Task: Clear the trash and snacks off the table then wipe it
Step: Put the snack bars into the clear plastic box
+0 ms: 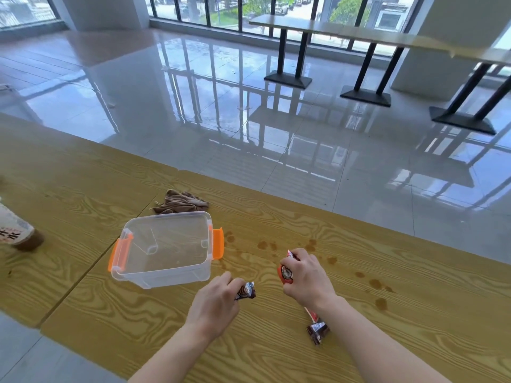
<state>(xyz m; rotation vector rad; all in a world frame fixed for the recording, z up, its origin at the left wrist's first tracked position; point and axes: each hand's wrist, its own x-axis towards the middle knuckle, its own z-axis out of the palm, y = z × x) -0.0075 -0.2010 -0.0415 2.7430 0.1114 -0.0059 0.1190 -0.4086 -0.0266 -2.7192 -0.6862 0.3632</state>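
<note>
My left hand (217, 301) is closed on a small dark snack wrapper (246, 291) just above the wooden table (387, 341). My right hand (307, 277) grips a red snack packet (286, 272) a little to the right. Under my right wrist lie a red-and-white wrapper (312, 315) and a dark brown wrapper (318, 331) on the table. A clear plastic bin (163, 248) with orange latches stands empty to the left of my hands. A crumpled brown cloth (179, 203) lies behind the bin. Brown spill stains (377, 284) dot the table to the right.
A bottle with a white label (16, 230) stands at the table's left edge. Beyond the table's far edge is a glossy tiled floor, with other tables on black pedestal bases (365, 95) by the windows.
</note>
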